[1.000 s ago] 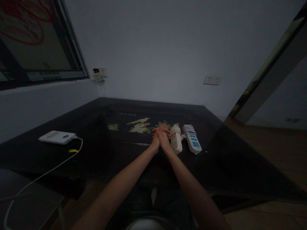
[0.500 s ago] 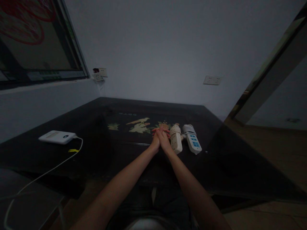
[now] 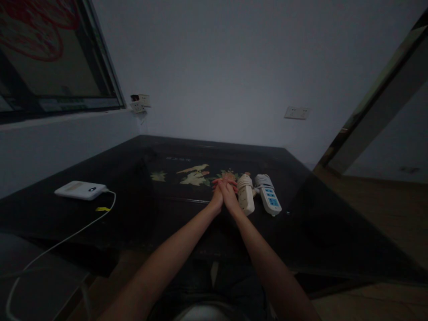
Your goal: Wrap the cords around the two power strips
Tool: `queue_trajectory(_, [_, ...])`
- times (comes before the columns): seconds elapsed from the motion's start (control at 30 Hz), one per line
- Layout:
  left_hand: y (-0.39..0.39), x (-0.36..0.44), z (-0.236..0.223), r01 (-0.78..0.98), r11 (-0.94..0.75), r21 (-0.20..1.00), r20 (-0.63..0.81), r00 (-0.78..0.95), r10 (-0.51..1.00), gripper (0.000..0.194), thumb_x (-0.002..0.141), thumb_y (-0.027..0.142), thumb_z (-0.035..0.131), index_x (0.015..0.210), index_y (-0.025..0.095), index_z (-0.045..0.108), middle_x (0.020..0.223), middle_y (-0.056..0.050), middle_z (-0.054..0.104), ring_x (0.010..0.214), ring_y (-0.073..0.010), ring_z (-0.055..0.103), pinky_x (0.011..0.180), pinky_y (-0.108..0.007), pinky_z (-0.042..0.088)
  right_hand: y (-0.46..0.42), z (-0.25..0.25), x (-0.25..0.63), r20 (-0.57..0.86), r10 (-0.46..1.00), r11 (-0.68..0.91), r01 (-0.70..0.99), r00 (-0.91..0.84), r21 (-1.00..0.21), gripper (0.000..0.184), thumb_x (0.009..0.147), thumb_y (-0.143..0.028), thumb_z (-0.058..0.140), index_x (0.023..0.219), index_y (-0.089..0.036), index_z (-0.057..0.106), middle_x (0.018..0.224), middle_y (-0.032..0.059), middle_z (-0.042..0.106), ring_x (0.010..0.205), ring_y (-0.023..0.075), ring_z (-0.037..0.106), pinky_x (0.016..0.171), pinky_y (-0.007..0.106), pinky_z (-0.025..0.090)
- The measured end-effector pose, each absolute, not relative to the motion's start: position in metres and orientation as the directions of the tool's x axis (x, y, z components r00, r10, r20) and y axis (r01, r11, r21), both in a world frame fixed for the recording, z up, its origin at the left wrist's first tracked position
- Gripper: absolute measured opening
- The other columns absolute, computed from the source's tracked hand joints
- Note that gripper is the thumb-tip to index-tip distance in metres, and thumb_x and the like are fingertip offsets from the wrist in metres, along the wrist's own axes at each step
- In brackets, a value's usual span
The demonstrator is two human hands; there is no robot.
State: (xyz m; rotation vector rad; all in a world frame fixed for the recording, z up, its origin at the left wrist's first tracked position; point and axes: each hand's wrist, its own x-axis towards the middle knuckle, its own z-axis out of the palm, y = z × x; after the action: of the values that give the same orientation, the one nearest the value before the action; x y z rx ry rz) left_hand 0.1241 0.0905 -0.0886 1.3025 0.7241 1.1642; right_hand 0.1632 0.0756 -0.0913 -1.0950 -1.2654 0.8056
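My left hand [image 3: 217, 196] and my right hand [image 3: 229, 194] are clasped together on the dark table, fingers interlaced. Each is closed against the other, and no object shows between them. Just right of my right hand lies a cream power strip [image 3: 246, 198] with its cord wound around one end. Beside that one is a white power strip [image 3: 269, 198] with blue sockets, its cord bundled at the far end.
A white power bank [image 3: 80, 190] rests at the table's left, a white cable [image 3: 70, 237] running from it over the front edge. Near it is a yellow tag [image 3: 102, 209]. The black tabletop [image 3: 187, 223] bears a bird-and-flower picture [image 3: 194, 174]. Wall sockets [image 3: 297, 113] sit behind.
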Motion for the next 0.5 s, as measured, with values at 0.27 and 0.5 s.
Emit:
queue_trajectory(0.27, [0.0837, 0.1207, -0.0840, -0.290, -0.014, 0.957, 0.104, 0.296, 0.950, 0.039, 0.090, 0.043, 0.031, 0.075, 0.019, 0.058, 0.060, -0.004, 0.061, 0.054, -0.0156, 0.058, 0.054, -0.028, 0.051, 0.0753, -0.0906, 0.1632, 0.316, 0.933, 0.301, 0.111, 0.173, -0.947, 0.039, 0.082, -0.052, 0.044, 0.087, -0.019, 0.066, 0.088, 0.0084, 0.065, 0.089, 0.0249, 0.062, 0.079, 0.038, 0.048])
queue_trajectory(0.5, [0.0876, 0.1226, -0.0891, -0.239, -0.104, 0.966, 0.176, 0.304, 0.936, 0.042, 0.090, 0.044, 0.026, 0.077, 0.018, 0.057, 0.057, -0.004, 0.059, 0.057, -0.0167, 0.060, 0.057, -0.029, 0.051, 0.0752, -0.0902, 0.1642, 0.305, 0.940, 0.292, 0.101, 0.154, -0.951, 0.044, 0.081, -0.055, 0.046, 0.089, -0.017, 0.065, 0.088, 0.0080, 0.064, 0.086, 0.0224, 0.061, 0.076, 0.033, 0.048])
